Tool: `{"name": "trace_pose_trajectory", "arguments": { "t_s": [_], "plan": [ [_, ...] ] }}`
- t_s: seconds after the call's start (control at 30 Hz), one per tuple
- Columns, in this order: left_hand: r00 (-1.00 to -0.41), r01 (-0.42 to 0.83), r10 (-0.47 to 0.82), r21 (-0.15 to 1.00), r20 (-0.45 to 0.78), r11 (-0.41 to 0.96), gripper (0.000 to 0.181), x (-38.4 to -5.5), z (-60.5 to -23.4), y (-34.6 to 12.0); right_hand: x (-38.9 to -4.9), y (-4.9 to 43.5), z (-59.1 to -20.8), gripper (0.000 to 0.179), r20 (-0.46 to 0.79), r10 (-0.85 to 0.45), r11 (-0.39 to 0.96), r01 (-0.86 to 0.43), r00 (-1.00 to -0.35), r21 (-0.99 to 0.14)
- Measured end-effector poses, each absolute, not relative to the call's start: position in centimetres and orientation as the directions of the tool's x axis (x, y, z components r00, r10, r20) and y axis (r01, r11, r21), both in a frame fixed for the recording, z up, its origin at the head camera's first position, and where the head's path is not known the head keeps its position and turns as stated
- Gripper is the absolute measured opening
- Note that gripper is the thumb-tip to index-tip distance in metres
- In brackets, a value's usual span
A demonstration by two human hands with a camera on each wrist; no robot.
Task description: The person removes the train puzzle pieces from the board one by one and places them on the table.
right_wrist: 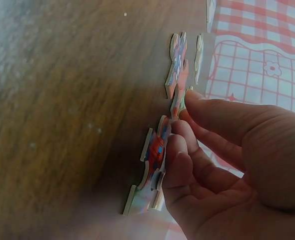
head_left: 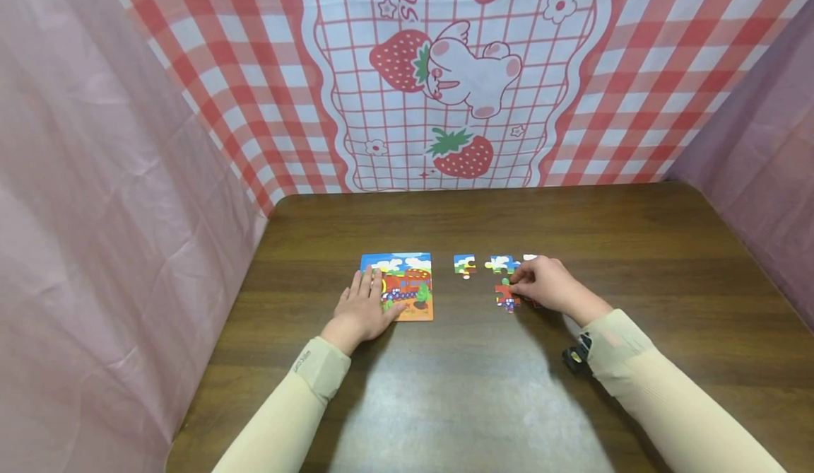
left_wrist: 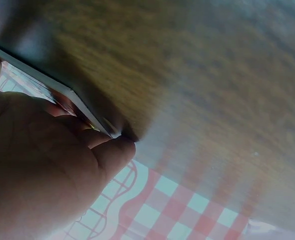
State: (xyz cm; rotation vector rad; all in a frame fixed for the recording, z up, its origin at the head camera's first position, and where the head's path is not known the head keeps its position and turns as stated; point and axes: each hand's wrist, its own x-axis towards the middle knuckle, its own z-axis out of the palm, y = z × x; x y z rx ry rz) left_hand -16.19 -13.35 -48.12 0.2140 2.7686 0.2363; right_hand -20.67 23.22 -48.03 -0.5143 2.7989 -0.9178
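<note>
My left hand [head_left: 360,316] lies with spread fingers on a bright picture card [head_left: 416,261], covering its left part. In the left wrist view, fingers rest along the card's edge [left_wrist: 72,92]. To the right, my right hand [head_left: 552,290] pinches a puzzle piece [right_wrist: 177,102] between thumb and finger, low over the table. Beside its fingertips lies a red puzzle piece [head_left: 505,295]. Above that is a blue-and-white piece [head_left: 500,263]. More joined or touching pieces [right_wrist: 155,155] sit under the hand, partly hidden.
A separate blue and green puzzle piece [head_left: 464,264] lies between the card and the other pieces. The brown wooden table [head_left: 445,395] ends at a red-checked strawberry cloth [head_left: 445,91] behind. Pink curtains [head_left: 114,211] hang on both sides. A black device [head_left: 576,355] is at the right wrist.
</note>
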Motion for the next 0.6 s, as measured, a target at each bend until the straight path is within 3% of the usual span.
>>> {"name": "trace_pose_trajectory", "arguments": {
  "t_s": [0.2,0.6],
  "plan": [
    [-0.922,0.112,0.172,0.185,-0.347,0.976,0.092,-16.5,-48.6,-13.4,-20.7,23.1,-47.8,0.005,-0.093,-0.359,0.752,-0.229,-0.929,-0.619],
    [-0.917,0.104,0.164,0.18,-0.363,0.978,0.095,-17.1,-49.7,-13.7,-20.6,22.9,-47.5,0.007,-0.066,-0.354,0.746,-0.239,-0.933,-0.622]
  ]
}}
